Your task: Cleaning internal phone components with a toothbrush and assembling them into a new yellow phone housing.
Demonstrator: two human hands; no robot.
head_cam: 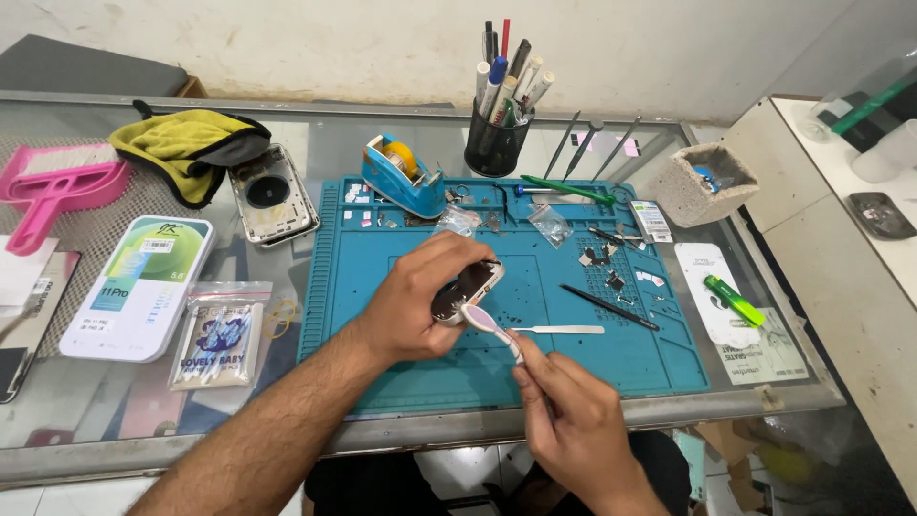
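Glass covers the work table point(401, 435), and a blue mat point(573, 363) lies on top of it.

From the head camera, the left hand point(415, 301) is curled around a small phone part point(468, 290). The part looks like a rounded frame, shiny and silver along its edge, dark in the middle. It sits tilted in the left fingers, lifted a little above the mat. The right hand point(568, 420) pinches the white handle of a little brush point(492, 330) between thumb and fingers. The brush has a pale pink head, and that head touches the lower edge of the phone part, just beside the left thumb.

A thin metal tool point(564, 330) lies on the mat just past the right fingertips. A black stick tool point(609, 307) lies a bit farther out. Beyond the left fingers stands a blue tape holder point(401, 177), and near it a black cup full of pens point(497, 143). Well apart from the left hand rest a yellow cloth point(181, 143) and a pink dustpan point(57, 186).
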